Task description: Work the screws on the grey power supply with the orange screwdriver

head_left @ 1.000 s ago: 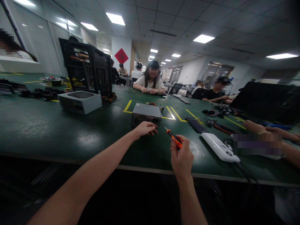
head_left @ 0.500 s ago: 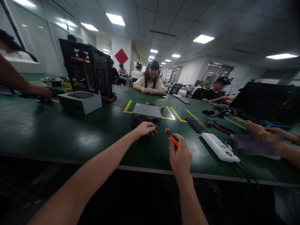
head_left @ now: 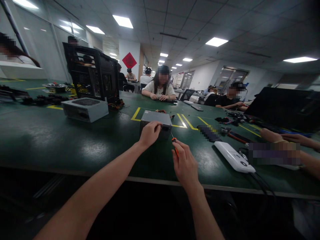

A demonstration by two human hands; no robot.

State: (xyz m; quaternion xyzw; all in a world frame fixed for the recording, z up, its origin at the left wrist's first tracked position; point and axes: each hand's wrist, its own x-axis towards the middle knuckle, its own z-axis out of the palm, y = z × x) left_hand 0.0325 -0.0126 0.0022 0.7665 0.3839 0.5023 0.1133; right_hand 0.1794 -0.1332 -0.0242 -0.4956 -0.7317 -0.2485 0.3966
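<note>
1. Your left hand (head_left: 149, 133) rests on the front face of the grey power supply (head_left: 156, 120), fingers curled on it, bracing it at twelve o'clock.
2. Your right hand (head_left: 184, 165) grips the orange screwdriver (head_left: 174, 145), tip toward the box's corner.
3. Compared with before, both hands sit closer to the box.

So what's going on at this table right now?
A person steadies a small grey power supply box on the green table with the left hand. The right hand holds an orange-handled screwdriver with its tip pointed at the box's near face. Other people sit working around the same table.
</note>
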